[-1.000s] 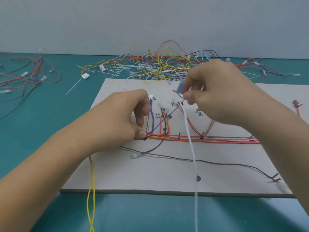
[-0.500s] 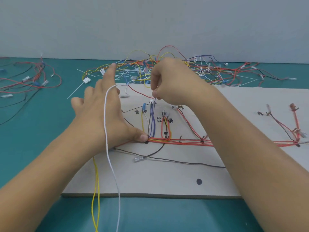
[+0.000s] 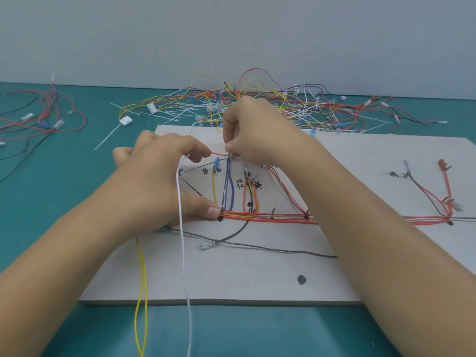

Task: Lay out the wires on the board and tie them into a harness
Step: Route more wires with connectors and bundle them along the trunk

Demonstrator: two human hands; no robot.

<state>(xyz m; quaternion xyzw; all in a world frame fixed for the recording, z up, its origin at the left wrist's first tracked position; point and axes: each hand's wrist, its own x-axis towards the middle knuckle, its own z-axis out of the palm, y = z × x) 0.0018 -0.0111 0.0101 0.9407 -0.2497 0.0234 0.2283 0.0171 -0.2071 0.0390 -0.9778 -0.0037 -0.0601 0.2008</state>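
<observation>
Both of my hands are over the far left part of the board (image 3: 257,284), close together but not touching. My right hand (image 3: 255,130) is closed, thumb and forefinger pinched on the end of a short red wire (image 3: 219,153), just above the top of the blue wires (image 3: 229,186) that run down the board to the red bundle (image 3: 283,218). My left hand (image 3: 159,186) sits beside it with the fingers curled. Its forefinger is hooked over the white wire (image 3: 183,253) and reaches the other end of the red wire, while its thumb is flat on the board, pressing down the left end of the red bundle. From my left hand the white wire falls straight toward me, across the board and over its near edge. A yellow wire (image 3: 141,292) comes out from under my left wrist and hangs off the same edge in a long loop. The red bundle lies across the board from my thumb to the right side, passing under my right forearm. A black wire (image 3: 270,249) with a metal terminal at its end lies loose just nearer to me. The board rests on the teal table (image 3: 64,202). Beyond its far edge is a heap of loose wires (image 3: 257,104) mixed with white cable ties (image 3: 108,136), and a smaller tangle (image 3: 43,117) lies well apart at the far left.
</observation>
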